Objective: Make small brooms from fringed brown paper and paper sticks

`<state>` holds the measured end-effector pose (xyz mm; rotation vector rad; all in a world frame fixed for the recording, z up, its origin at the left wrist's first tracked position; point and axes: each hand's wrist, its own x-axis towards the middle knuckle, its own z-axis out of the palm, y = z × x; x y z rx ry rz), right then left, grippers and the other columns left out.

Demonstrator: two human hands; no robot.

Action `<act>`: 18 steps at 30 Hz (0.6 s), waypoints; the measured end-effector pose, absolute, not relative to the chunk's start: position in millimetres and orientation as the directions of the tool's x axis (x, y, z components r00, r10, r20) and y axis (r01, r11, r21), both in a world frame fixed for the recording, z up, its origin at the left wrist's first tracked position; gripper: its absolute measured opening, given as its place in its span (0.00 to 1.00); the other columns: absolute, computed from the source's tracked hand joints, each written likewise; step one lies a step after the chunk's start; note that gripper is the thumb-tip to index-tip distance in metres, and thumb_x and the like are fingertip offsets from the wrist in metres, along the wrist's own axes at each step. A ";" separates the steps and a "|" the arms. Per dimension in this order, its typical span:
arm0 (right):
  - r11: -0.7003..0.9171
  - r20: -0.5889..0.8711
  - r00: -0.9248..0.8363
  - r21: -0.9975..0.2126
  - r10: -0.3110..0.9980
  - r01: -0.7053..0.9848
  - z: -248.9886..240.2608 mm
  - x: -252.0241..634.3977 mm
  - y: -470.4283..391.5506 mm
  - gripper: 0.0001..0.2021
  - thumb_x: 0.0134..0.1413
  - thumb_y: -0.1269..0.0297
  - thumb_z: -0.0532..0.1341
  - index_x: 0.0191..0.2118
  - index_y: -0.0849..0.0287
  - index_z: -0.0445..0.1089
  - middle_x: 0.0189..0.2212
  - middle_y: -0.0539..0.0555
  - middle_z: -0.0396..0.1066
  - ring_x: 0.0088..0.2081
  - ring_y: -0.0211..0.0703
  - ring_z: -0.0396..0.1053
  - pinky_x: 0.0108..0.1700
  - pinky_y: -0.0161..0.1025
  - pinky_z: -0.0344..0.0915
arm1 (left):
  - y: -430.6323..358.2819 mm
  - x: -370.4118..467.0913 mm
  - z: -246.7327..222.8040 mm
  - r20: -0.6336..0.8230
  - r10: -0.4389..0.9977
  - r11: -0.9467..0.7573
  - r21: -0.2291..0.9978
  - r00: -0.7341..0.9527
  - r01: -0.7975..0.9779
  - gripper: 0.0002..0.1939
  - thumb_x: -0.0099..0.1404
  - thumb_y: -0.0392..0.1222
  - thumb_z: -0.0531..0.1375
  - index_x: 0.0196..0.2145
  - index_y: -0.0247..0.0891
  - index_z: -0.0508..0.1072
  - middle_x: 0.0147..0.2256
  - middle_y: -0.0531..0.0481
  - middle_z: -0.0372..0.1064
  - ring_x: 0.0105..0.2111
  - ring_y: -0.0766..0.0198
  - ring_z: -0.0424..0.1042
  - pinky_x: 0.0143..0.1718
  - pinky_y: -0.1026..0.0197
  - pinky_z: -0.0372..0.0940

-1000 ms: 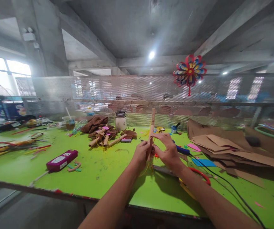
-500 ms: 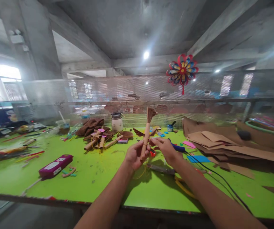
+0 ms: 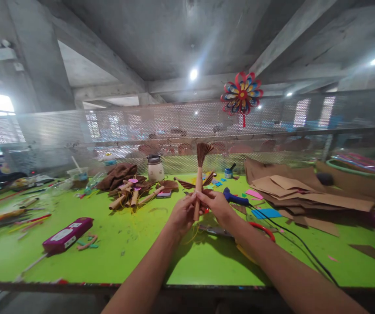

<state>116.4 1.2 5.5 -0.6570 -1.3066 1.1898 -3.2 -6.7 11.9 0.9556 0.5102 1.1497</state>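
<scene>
Both hands are at a rolled brown paper tube (image 3: 199,176), which stands nearly upright above the table. A pleated paper fan (image 3: 204,152) spreads from its top end. My left hand (image 3: 182,214) is closed around the tube's lower part from the left. From the right, my right hand (image 3: 218,207) pinches it with thumb and fingers. Pleated brown paper wings (image 3: 184,183) show on both sides of the tube; whether they are joined to it I cannot tell. Below the hands hangs thin yellow string (image 3: 192,235). Scissors (image 3: 215,231) lie under my right forearm, partly hidden.
Left of the hands lie several paper tubes (image 3: 134,198) with yellow string. A blue glue gun (image 3: 236,198) trails a black cord to the right. Brown paper sheets (image 3: 292,192) are stacked at right. A purple power box (image 3: 68,235) and a lidded jar (image 3: 155,168) sit on the left side.
The tube has turned from leaning right to nearly upright. My right hand has moved in from beside the tube and now grips it. The view has shifted slightly right.
</scene>
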 end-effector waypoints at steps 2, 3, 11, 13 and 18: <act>0.313 0.359 -0.127 -0.906 0.925 -0.284 3.4 116.1 3.6 0.18 0.42 0.52 0.65 0.31 0.64 0.70 0.19 0.49 0.67 0.17 0.32 0.59 0.18 0.32 0.59 | -6.0 -1.0 11.0 0.117 0.925 0.095 0.851 0.362 -0.516 0.07 0.62 0.38 0.55 0.32 0.31 0.69 0.22 0.48 0.66 0.21 0.70 0.67 0.19 0.71 0.63; 0.308 0.351 -0.124 -0.910 0.928 -0.278 2.5 116.0 4.6 0.18 0.41 0.52 0.65 0.31 0.64 0.70 0.19 0.49 0.67 0.17 0.32 0.60 0.18 0.32 0.59 | -5.5 -0.1 10.7 0.107 0.925 0.103 0.853 0.365 -0.512 0.08 0.62 0.38 0.54 0.31 0.30 0.69 0.21 0.48 0.66 0.20 0.70 0.66 0.19 0.71 0.62; 0.353 0.359 -0.061 -0.931 0.931 -0.086 0.2 116.8 6.2 0.20 0.42 0.48 0.63 0.24 0.64 0.69 0.17 0.49 0.67 0.19 0.33 0.62 0.22 0.32 0.59 | -2.2 -1.2 11.1 0.025 0.924 0.188 0.839 0.380 -0.511 0.11 0.65 0.40 0.52 0.29 0.31 0.67 0.19 0.51 0.63 0.16 0.74 0.62 0.14 0.74 0.57; 0.412 0.411 -0.037 -0.907 0.911 0.085 0.8 118.3 6.1 0.21 0.43 0.47 0.62 0.21 0.64 0.70 0.17 0.50 0.68 0.20 0.35 0.63 0.23 0.32 0.59 | -0.5 -3.6 11.3 0.024 0.933 0.177 0.838 0.359 -0.516 0.09 0.64 0.39 0.53 0.29 0.31 0.67 0.18 0.52 0.61 0.15 0.75 0.60 0.13 0.75 0.55; 0.192 0.189 -0.043 -0.921 0.981 0.340 16.6 137.6 2.6 0.24 0.43 0.46 0.62 0.14 0.64 0.68 0.12 0.54 0.66 0.15 0.35 0.62 0.18 0.33 0.58 | 5.0 -9.7 13.5 0.017 0.956 0.147 0.838 0.294 -0.526 0.07 0.64 0.38 0.54 0.31 0.30 0.67 0.20 0.52 0.63 0.15 0.76 0.61 0.13 0.76 0.55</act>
